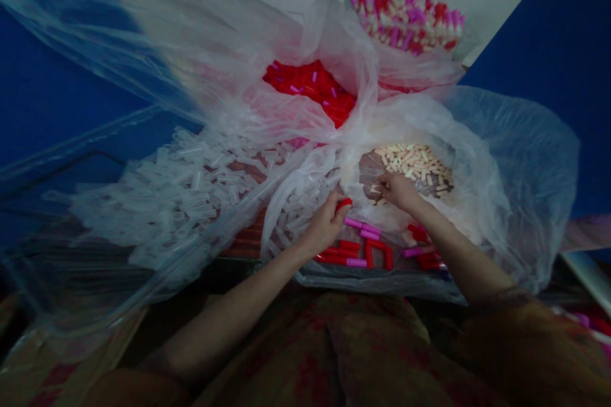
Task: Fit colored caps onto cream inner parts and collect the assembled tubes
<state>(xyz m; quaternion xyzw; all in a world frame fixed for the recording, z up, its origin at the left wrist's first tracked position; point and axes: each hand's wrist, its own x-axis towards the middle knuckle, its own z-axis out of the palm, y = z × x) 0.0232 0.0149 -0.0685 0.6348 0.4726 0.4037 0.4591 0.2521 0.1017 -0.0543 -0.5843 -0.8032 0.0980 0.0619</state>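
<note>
Between the fingers of my left hand (327,221) is a short red tube (344,204), its end poking out to the right. My right hand (400,191) reaches over the near left side of a heap of small cream-coloured pieces (415,162) in an open plastic bag. Its fingertips are pinched together; whatever is between them is too small to make out. In front of both hands lie several red tubes (377,253) and pink tubes (363,227) on the plastic. Clear tubes (292,206) lie just left of my left hand.
A large pile of clear plastic tubes (191,184) spreads at the left. Behind my hands, a plastic bag (305,117) holds red pieces (315,86). Farther back stands a heap of mixed pink, red and cream pieces (410,13). Loose plastic film (525,133) drapes at the right.
</note>
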